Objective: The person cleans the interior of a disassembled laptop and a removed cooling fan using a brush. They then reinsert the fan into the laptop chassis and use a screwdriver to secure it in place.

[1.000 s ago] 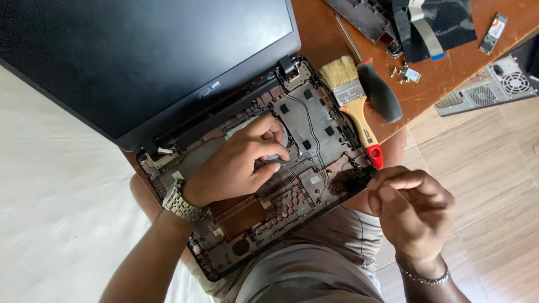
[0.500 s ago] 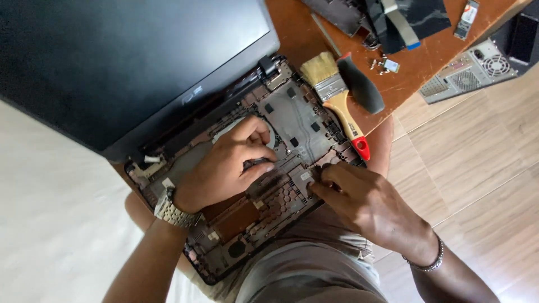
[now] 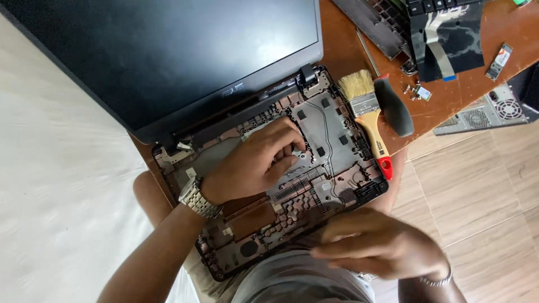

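Worktop (image 3: 337,39): reddish-brown wood, surface scuffed and flecked with pale marks, edge running diagonally toward the upper right. Floor, right side (image 3: 483,191): light wood-look planks with visible seams, evenly lit. Floor, left side (image 3: 62,185): pale off-white surface, smooth, blurred. Computer case (image 3: 483,115): grey metal with vent grilles, on the floor just beside the worktop edge. Light: soft daylight, no hard shadows.

Black laptop screen (image 3: 168,50), yellow-handled red-tipped paintbrush (image 3: 368,118), reddish-brown table (image 3: 449,95).
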